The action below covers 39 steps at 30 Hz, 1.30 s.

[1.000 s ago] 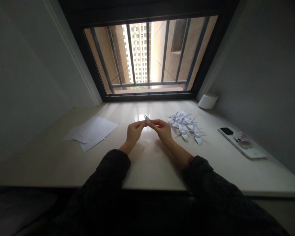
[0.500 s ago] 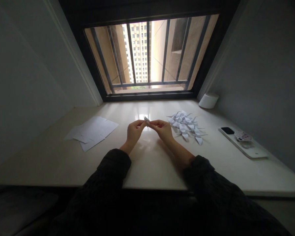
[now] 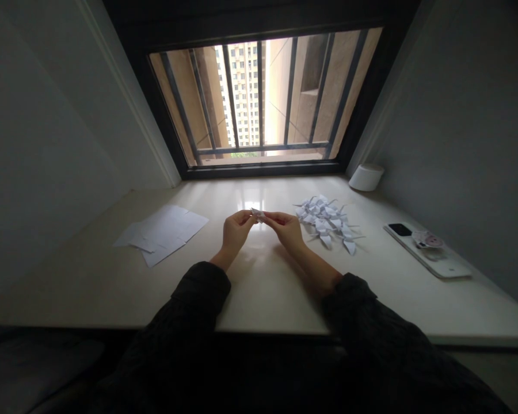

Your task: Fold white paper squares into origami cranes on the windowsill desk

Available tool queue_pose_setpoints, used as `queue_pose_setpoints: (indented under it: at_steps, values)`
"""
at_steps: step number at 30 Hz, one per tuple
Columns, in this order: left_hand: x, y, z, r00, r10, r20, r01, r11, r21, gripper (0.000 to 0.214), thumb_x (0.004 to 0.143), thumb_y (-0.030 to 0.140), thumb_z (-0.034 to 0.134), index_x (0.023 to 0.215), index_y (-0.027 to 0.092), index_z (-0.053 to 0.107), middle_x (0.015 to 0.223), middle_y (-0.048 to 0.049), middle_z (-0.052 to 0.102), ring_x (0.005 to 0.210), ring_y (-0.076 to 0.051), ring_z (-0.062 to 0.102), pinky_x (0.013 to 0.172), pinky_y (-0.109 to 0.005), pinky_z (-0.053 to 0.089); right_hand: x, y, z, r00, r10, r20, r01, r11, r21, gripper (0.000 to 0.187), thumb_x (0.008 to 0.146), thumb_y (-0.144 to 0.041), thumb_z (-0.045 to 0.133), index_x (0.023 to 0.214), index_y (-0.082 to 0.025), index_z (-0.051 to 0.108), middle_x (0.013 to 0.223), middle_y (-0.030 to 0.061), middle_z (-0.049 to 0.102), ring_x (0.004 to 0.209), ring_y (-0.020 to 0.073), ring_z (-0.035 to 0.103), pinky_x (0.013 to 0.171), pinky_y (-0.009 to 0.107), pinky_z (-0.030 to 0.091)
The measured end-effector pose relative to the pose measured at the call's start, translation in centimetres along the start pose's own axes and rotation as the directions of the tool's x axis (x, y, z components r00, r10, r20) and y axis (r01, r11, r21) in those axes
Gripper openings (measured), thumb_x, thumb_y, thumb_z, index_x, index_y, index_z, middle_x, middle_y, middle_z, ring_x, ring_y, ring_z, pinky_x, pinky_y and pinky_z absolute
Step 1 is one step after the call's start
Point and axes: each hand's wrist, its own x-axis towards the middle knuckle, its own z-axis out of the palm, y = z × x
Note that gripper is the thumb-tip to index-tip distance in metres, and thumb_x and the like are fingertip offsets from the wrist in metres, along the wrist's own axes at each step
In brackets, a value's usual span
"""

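Between my fingertips is a small piece of folded white paper point(image 3: 258, 214), held above the middle of the counter. My left hand point(image 3: 236, 229) pinches its left side, and my right hand point(image 3: 286, 227) pinches the right side. Much of the paper is hidden behind the fingers, with a pointed part showing at the top. To the right of my right hand lies a pile of folded white paper cranes point(image 3: 326, 218). On the left, apart from my left hand, are several loose white paper sheets point(image 3: 172, 230), partly overlapping.
The pale counter point(image 3: 267, 299) runs up to a barred window point(image 3: 261, 98). At the right, a phone point(image 3: 444, 261) with a round charm-like grip lies near the wall. A white cylindrical object point(image 3: 366, 177) stands in the back right corner.
The folded paper has turned slightly between my fingertips, its pointed tip now leaning more to the left. Both hands stay in nearly the same place.
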Motion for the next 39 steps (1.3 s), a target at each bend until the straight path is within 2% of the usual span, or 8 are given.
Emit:
queue_pose_setpoints:
  at_steps: [3,7,10,13,17,24,34,39]
  values:
    - [0.1,-0.2,-0.1,0.999,-0.001,0.036,0.002,1.000,-0.030,0.027,0.066,0.036,0.074,0.085,0.016,0.072,0.081,-0.0063,0.073,0.078,-0.019,0.067,0.075,-0.031,0.051,0.2,0.0,-0.2,1.000,0.021,-0.012,-0.021,1.000,-0.003,0.030,0.062,-0.042,0.078,0.084,-0.022,0.076,0.084,0.0056,0.075,0.081,0.0239,0.070,0.075,0.036,0.054]
    - [0.1,-0.1,-0.1,0.996,-0.088,0.010,0.088,0.996,-0.015,0.023,0.066,0.036,0.073,0.080,0.017,0.072,0.075,-0.0057,0.072,0.075,-0.020,0.068,0.068,-0.029,0.048,0.3,0.2,-0.5,1.000,-0.011,-0.023,0.008,0.993,-0.117,0.029,0.065,-0.043,0.076,0.084,-0.022,0.076,0.083,0.0057,0.075,0.079,0.0239,0.069,0.069,0.034,0.054]
    - [0.0,0.1,-0.1,0.988,-0.151,-0.010,0.151,0.988,-0.032,0.025,0.067,0.038,0.071,0.080,0.017,0.072,0.076,-0.0055,0.072,0.076,-0.020,0.068,0.064,-0.027,0.045,0.0,0.2,-0.6,0.987,-0.160,-0.030,0.146,0.949,-0.278,0.026,0.071,-0.043,0.071,0.091,-0.025,0.075,0.085,0.0043,0.075,0.076,0.0209,0.067,0.069,0.033,0.052]
    - [0.1,0.0,-0.1,0.983,-0.183,-0.033,0.180,0.981,-0.072,0.028,0.066,0.040,0.072,0.082,0.017,0.071,0.079,-0.0056,0.072,0.078,-0.020,0.068,0.066,-0.026,0.045,-0.3,-0.1,-0.6,0.942,-0.334,0.021,0.314,0.859,-0.405,0.030,0.074,-0.039,0.071,0.100,-0.027,0.072,0.085,0.0035,0.073,0.074,0.0185,0.065,0.072,0.034,0.051]
    - [0.1,-0.1,-0.2,0.980,-0.196,-0.037,0.192,0.977,-0.093,0.031,0.064,0.041,0.074,0.083,0.017,0.071,0.079,-0.0058,0.072,0.077,-0.020,0.068,0.067,-0.027,0.046,-0.4,-0.2,-0.7,0.904,-0.424,0.060,0.403,0.794,-0.455,0.032,0.073,-0.035,0.073,0.104,-0.028,0.071,0.088,0.0037,0.072,0.078,0.0185,0.064,0.076,0.034,0.051]
    - [0.2,-0.2,-0.2,0.979,-0.200,-0.050,0.194,0.975,-0.106,0.038,0.070,0.049,0.068,0.086,0.015,0.069,0.078,-0.0082,0.072,0.076,-0.022,0.069,0.065,-0.028,0.047,-0.3,-0.2,-0.8,0.889,-0.455,0.049,0.423,0.775,-0.470,0.027,0.075,-0.032,0.071,0.102,-0.029,0.071,0.090,0.0034,0.072,0.081,0.0188,0.064,0.077,0.034,0.051]
    - [0.0,0.4,0.0,0.978,-0.205,-0.047,0.198,0.973,-0.122,0.041,0.070,0.053,0.066,0.083,0.015,0.068,0.076,-0.0098,0.073,0.074,-0.024,0.070,0.064,-0.030,0.048,-0.6,-0.7,-0.7,0.915,-0.401,0.049,0.376,0.800,-0.468,0.019,0.081,-0.039,0.064,0.096,-0.033,0.073,0.091,0.0020,0.072,0.084,0.0196,0.064,0.080,0.035,0.051]
    - [-0.1,0.5,0.1,0.982,-0.184,-0.044,0.178,0.977,-0.122,0.040,0.071,0.053,0.065,0.083,0.015,0.068,0.074,-0.0088,0.073,0.072,-0.023,0.070,0.065,-0.030,0.049,-0.7,-0.9,-0.7,0.911,-0.412,0.032,0.375,0.792,-0.481,0.019,0.082,-0.040,0.062,0.095,-0.031,0.073,0.088,0.0027,0.069,0.080,0.0181,0.062,0.073,0.032,0.050]
